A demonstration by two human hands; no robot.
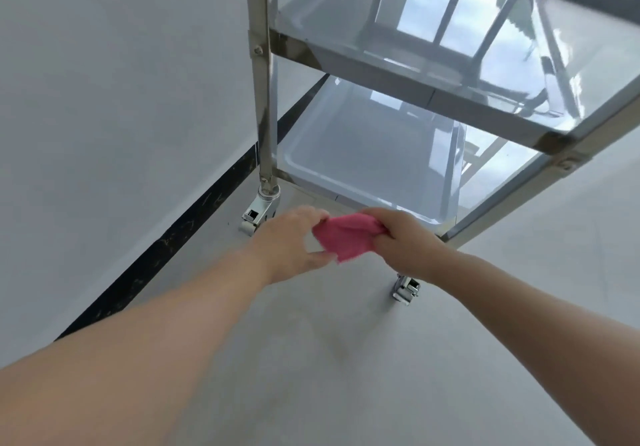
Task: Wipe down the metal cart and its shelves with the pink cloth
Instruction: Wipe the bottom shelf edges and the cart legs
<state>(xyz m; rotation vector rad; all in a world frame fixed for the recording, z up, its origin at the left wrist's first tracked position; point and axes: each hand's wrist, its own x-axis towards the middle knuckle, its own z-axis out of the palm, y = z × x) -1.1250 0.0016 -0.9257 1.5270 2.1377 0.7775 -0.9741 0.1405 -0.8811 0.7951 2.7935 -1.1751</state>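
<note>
No legible text, label, brand, number or sign appears anywhere in the head view.

The cart [262, 106] was polished metal with mirror-glossy shelves [398, 47]; the pink cloth [346, 238] was soft, matt fabric; the floor [311, 359] looked smooth and matt.
</note>
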